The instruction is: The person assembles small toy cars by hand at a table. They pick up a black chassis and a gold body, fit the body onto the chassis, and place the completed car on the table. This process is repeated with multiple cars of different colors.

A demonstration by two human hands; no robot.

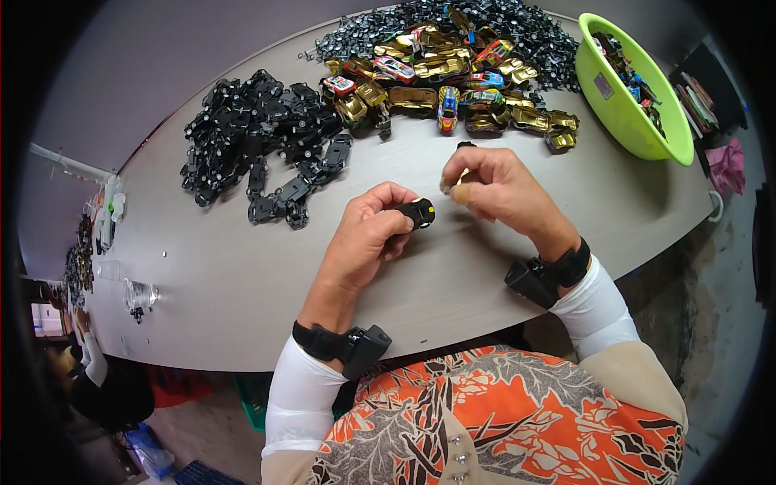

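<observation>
My left hand [365, 234] grips a small black toy car base [419, 212] with a yellow spot at its end, thumb on top. Just right of it, my right hand [505, 194] is closed in a pinch above the table. Whatever lies between those fingertips is too small and hidden to name. A tan wrap [461, 193] covers part of a right finger. Beyond my hands lie a heap of black toy car bases [259, 133], a heap of gold and coloured toy car shells [440, 69], and a wide pile of small wheels [525, 32].
A lime-green basin [679, 145] with coloured car shells tilts at the table's far right. To the left stands a clear plastic cup [139, 295] beside a small black part. The table's front edge runs close to my body. Another person [105, 388] sits at the far left.
</observation>
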